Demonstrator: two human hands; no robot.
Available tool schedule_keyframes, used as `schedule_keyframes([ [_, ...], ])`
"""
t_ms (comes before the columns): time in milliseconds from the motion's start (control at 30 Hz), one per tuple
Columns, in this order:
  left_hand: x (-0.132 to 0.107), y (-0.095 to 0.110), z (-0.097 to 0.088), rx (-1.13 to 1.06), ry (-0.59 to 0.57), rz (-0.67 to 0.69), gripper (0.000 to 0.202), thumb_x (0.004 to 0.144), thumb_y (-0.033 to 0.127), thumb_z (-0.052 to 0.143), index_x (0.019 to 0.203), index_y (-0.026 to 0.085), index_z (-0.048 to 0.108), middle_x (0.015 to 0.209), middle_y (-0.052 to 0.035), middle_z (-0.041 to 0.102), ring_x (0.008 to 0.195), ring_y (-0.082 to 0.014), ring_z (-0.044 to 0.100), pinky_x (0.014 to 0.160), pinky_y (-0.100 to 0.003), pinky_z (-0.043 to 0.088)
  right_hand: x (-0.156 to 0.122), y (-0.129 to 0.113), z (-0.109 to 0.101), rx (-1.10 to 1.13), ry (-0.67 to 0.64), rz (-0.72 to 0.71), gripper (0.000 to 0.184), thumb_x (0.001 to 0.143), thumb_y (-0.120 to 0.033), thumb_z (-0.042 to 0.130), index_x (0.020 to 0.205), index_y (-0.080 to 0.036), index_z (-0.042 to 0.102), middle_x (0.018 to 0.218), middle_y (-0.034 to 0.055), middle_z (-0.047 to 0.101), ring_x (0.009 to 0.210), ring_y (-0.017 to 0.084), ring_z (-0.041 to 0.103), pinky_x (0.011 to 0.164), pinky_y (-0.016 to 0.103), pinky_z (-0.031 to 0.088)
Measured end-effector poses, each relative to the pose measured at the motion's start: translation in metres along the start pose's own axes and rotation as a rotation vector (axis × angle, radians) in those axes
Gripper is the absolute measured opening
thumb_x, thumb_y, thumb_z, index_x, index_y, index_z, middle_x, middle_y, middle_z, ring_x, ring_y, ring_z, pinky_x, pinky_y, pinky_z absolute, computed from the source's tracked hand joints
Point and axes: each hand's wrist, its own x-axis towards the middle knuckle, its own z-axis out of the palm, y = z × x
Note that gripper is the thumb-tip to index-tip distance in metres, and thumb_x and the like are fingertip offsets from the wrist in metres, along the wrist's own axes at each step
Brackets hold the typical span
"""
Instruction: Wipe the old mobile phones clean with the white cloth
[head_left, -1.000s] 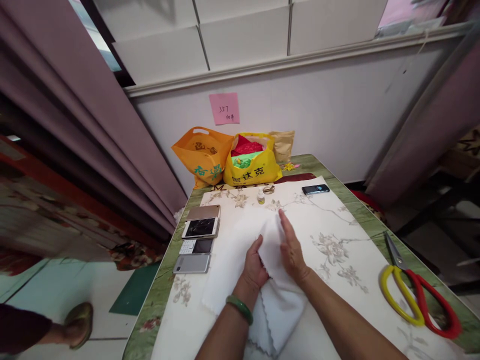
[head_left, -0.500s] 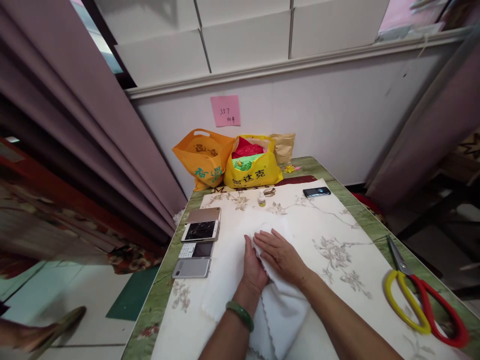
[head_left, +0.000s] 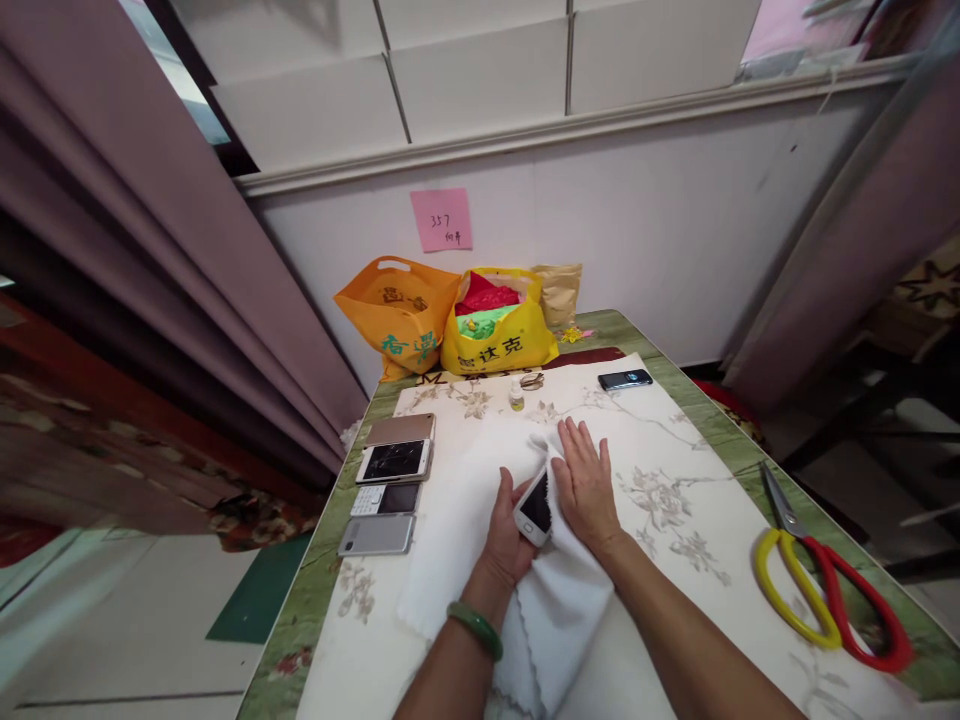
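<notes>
Yellow bag (head_left: 525, 345) holds bundles (head_left: 491, 297) (red, green).

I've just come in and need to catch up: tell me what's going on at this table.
A person's left hand holds a white phone, part of it covered by a white cloth. The right hand is against the cloth, fingers stretched out. Four other phones lie in a row to the left, and a pair of scissors lies to the right. A small bottle stands beyond the hands.

Apparently a home; mauve curtain (head_left: 172, 250); flower-patterned table cover (head_left: 630, 435); yellow carrier bag (head_left: 529, 335)
</notes>
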Motion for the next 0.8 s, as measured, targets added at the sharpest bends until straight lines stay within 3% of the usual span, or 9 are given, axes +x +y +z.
schedule_keyframes([
  [233,-0.001,0.001,0.000,0.012,0.028,-0.022,0.060,0.085,0.060,0.049,0.106,0.007,0.069,0.096,-0.0159,0.074,0.104,-0.0287,0.065,0.095,-0.038,0.047,-0.003,0.006,0.005,0.130,0.074,0.149,0.052,0.101,-0.033,0.022,0.151,-0.021,0.023,0.152,0.0100,0.034,0.144,0.023,0.022,0.113,0.057,0.019],
  [333,0.000,0.000,0.001,0.004,0.020,-0.026,0.059,0.087,0.059,0.048,0.107,0.007,0.069,0.098,-0.0159,0.073,0.106,-0.0288,0.065,0.097,-0.038,0.046,-0.003,0.006,0.005,0.055,0.092,0.145,0.050,0.100,-0.031,0.023,0.149,-0.020,0.029,0.151,0.0110,0.036,0.143,0.024,0.023,0.113,0.058,0.018],
  [433,0.002,-0.002,0.002,-0.014,0.022,-0.035,0.061,0.086,0.061,0.047,0.114,0.010,0.066,0.104,-0.0152,0.072,0.109,-0.0292,0.063,0.099,-0.041,0.045,-0.005,-0.002,0.007,-0.071,0.051,0.056,0.052,0.099,-0.030,0.028,0.149,-0.017,0.028,0.154,0.0119,0.031,0.145,0.026,0.016,0.114,0.059,0.011],
  [533,0.003,-0.003,0.000,-0.026,0.103,-0.039,0.064,0.083,0.065,0.049,0.120,0.015,0.063,0.112,-0.0141,0.070,0.113,-0.0288,0.062,0.102,-0.042,0.043,-0.008,-0.016,0.009,-0.092,-0.061,-0.033,0.057,0.099,-0.029,0.031,0.152,-0.014,0.018,0.156,0.0135,0.025,0.146,0.028,0.014,0.114,0.060,0.011],
  [733,0.001,0.000,-0.010,-0.089,0.205,0.064,0.068,0.080,0.073,0.044,0.123,0.023,0.061,0.125,-0.0078,0.064,0.124,-0.0234,0.054,0.106,-0.037,0.040,-0.010,-0.035,0.004,0.044,-0.375,-0.472,0.062,0.096,-0.029,0.037,0.153,-0.019,0.015,0.155,0.0070,0.027,0.145,0.023,0.018,0.118,0.053,0.011],
  [800,0.000,0.001,-0.009,-0.093,0.226,0.074,0.068,0.080,0.074,0.043,0.123,0.024,0.061,0.127,-0.0066,0.063,0.126,-0.0224,0.052,0.107,-0.035,0.040,-0.008,-0.035,0.001,0.061,-0.427,-0.522,0.061,0.097,-0.030,0.037,0.153,-0.018,0.015,0.156,0.0062,0.026,0.145,0.022,0.019,0.119,0.051,0.012],
])
